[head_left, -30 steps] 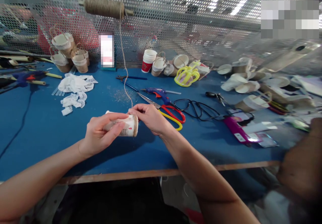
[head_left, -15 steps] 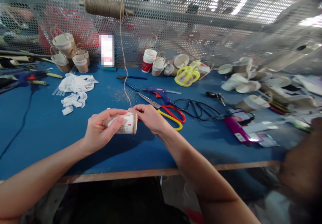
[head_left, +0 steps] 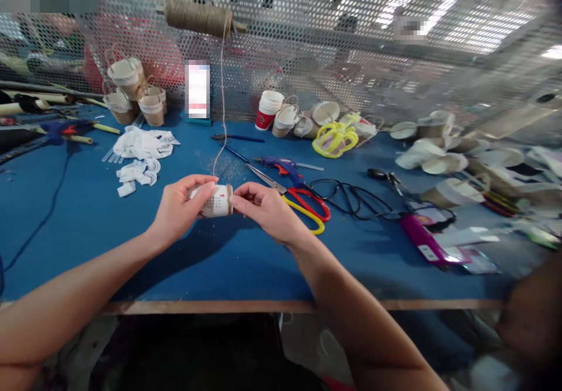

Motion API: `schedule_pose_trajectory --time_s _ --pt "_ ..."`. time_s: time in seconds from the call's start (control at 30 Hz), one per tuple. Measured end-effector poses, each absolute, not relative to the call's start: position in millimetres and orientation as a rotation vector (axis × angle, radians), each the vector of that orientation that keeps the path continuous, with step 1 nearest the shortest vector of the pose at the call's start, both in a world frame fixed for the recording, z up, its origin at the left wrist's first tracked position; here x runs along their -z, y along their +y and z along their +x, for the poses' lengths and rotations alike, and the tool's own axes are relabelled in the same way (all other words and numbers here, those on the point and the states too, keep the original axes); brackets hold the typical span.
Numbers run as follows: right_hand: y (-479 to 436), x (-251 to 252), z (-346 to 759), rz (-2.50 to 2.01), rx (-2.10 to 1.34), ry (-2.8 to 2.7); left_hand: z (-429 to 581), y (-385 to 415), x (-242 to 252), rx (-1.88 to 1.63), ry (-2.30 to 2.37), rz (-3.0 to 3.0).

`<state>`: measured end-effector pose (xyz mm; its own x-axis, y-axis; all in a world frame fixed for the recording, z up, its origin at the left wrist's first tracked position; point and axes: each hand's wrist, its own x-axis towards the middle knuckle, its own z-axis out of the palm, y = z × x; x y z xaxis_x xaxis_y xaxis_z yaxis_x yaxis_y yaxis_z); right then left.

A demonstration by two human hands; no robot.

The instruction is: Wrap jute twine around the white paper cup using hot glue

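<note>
A small white paper cup (head_left: pixel 216 201) lies on its side above the blue table (head_left: pixel 88 227), held between both hands. My left hand (head_left: pixel 178 209) wraps its fingers round the cup's body. My right hand (head_left: pixel 263 209) pinches the cup's rim end, where brown twine is wound. A strand of twine (head_left: pixel 222 104) runs from the cup up to a twine spool (head_left: pixel 198 17) mounted on the perforated metal screen.
Red and yellow scissors (head_left: pixel 302 203) and a blue glue gun (head_left: pixel 283 167) lie just right of my hands, with black cord (head_left: pixel 351 198). Twine-wrapped cups (head_left: pixel 132 89) stand far left, white scraps (head_left: pixel 140 151), more cups (head_left: pixel 298 116) behind, a pink object (head_left: pixel 424 239) right.
Both hands have turned the cup and moved it slightly up and away; the camera view shifted a little, so the table's objects sit further right.
</note>
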<state>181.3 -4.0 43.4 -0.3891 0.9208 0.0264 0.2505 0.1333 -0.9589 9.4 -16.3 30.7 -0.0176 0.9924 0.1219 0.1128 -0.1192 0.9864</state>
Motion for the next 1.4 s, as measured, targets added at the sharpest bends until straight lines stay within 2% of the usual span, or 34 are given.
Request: schedule_pose_trajectory --time_s 0.27,0.5,0.63,0.83,1.1,1.3,1.4 --pt "-4.8 -45.2 182.6 -1.141 -1.287 -1.748 8.4 -22.0 -30.6 -1.289 1.318 1.772" --pt "-11.8 -52.5 187.0 -1.021 -1.003 -1.999 -1.5 -7.3 -38.5 -1.224 1.020 1.195" --pt "-12.0 -52.5 189.5 -0.920 -0.888 -2.214 -5.2 -4.0 -40.9 -1.060 0.942 1.149" --pt "-6.2 -56.3 195.2 -1.074 -1.126 -2.074 -0.3 -10.6 -35.3 -1.148 1.037 1.402" --pt "-6.0 -53.9 192.8 -1.099 -1.138 -1.930 5.8 -22.3 -41.3 -1.233 1.188 1.765" --pt "-0.1 -48.3 195.5 -1.161 -0.803 -1.793 6.4 -23.9 -38.6 -1.188 1.112 1.928" --pt "-1.7 -47.0 194.0 -1.089 -0.847 -1.906 5.5 -24.2 -35.3 -1.121 1.023 2.045"
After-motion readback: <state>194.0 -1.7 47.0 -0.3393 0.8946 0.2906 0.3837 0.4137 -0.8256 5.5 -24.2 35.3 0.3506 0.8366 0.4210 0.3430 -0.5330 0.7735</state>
